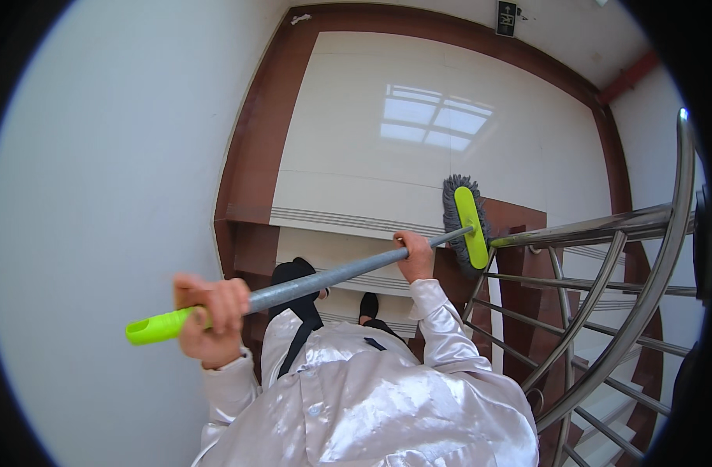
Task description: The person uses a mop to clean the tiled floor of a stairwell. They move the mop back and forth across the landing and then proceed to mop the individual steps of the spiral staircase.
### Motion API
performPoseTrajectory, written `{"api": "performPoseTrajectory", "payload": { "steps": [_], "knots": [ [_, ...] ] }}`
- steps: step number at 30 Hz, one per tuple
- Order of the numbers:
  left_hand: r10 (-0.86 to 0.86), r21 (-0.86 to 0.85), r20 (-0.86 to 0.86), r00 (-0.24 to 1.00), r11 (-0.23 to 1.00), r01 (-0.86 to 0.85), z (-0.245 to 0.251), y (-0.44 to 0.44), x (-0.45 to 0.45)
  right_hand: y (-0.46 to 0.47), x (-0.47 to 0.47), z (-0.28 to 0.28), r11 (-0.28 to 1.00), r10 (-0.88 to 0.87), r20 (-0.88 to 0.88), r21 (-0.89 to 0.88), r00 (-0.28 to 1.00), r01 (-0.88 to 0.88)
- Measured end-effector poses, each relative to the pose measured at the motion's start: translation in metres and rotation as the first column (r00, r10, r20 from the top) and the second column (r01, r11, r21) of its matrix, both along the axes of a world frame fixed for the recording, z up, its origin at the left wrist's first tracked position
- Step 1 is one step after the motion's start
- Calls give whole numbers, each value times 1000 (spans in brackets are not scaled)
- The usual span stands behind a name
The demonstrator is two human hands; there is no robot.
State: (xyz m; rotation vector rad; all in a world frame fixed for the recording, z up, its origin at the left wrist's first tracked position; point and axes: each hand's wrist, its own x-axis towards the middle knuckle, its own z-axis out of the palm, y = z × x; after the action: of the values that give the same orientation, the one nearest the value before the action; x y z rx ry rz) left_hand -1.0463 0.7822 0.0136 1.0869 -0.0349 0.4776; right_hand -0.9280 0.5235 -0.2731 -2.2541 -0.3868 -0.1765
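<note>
A flat mop with a grey metal pole [326,281] slants across in front of my body. My left hand [211,320], slightly blurred, wraps around the upper end of the pole beside its lime-green plastic grip [163,328]. Farther down, my right hand [415,255] is closed around the pole. The mop head has a lime-green plate [471,227] and a grey string fringe [453,204]. It lies at the right, by the stair railing; whether it touches the floor or the rail I cannot tell.
Stairs with grooved step edges [356,220] lie under my feet, leading to a shiny tiled landing [356,146] with a brown border. A stainless-steel railing [583,225] curves along the right, with more steps [610,403] beyond it. A white wall [110,175] stands close at the left.
</note>
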Motion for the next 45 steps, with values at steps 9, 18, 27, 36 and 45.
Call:
{"api": "performPoseTrajectory", "payload": {
  "steps": [9, 18, 27, 36, 45],
  "knots": [
    [-38, 57, -87, 995, 997, 43, -16, -28, -57, -22, -11, -38, 987, 92, -55, -127, 994, -98],
    [560, 157, 15, 828, 817, -556, 18, 30, -187, 153, -72, -10, 800, 590, -124, -45, 798, -599],
    [627, 118, 2, 779, 773, -623, 4, 19, -207, 123, -83, -4, 708, 676, -235, -52, 698, -704],
    [427, -20, -102, 899, 902, -431, -27, 0, -158, 37, -72, -37, 856, 479, -196, -115, 856, -505],
    [643, -20, -93, 760, 762, -647, -18, 31, -220, 110, -100, -39, 700, 680, -168, -141, 714, -700]
  ]
}}
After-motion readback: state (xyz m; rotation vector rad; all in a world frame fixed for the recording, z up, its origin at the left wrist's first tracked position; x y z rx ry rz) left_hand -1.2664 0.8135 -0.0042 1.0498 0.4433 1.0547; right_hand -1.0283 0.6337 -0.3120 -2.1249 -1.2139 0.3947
